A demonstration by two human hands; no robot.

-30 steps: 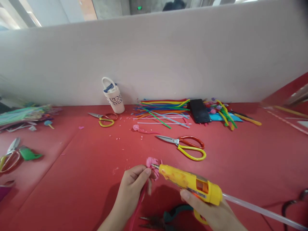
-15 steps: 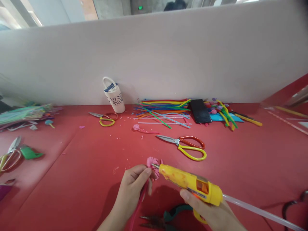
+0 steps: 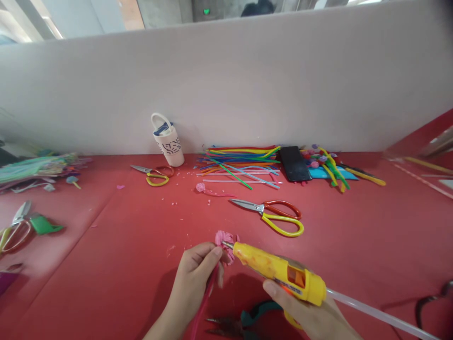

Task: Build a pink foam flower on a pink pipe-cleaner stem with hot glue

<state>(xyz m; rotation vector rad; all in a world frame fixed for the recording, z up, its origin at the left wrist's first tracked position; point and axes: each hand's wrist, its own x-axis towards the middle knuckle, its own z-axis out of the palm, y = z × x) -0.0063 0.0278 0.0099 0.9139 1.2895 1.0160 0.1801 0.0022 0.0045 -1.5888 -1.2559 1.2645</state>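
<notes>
My left hand [image 3: 194, 278] is closed around a pink stem [image 3: 202, 307] that carries a pink fuzzy flower head [image 3: 222, 239] at its top, low in the middle of the red table [image 3: 134, 245]. My right hand [image 3: 311, 317] grips a yellow glue gun [image 3: 279, 274], a finger on its trigger. The gun's metal nozzle touches the flower head. A clear glue stick [image 3: 375, 314] juts from the back of the gun toward the right.
Pliers with teal handles [image 3: 244, 322] lie under my hands. Red-and-yellow scissors [image 3: 272, 215] lie just beyond, another pair [image 3: 154, 174] near a white cup [image 3: 169, 140]. Coloured pipe cleaners [image 3: 240, 163], a black phone [image 3: 293, 163] and craft bits sit by the white partition [image 3: 226, 80]. More scissors [image 3: 16, 226] lie at the left.
The glue gun and my right hand have shifted very slightly left and up; otherwise nothing has visibly changed.
</notes>
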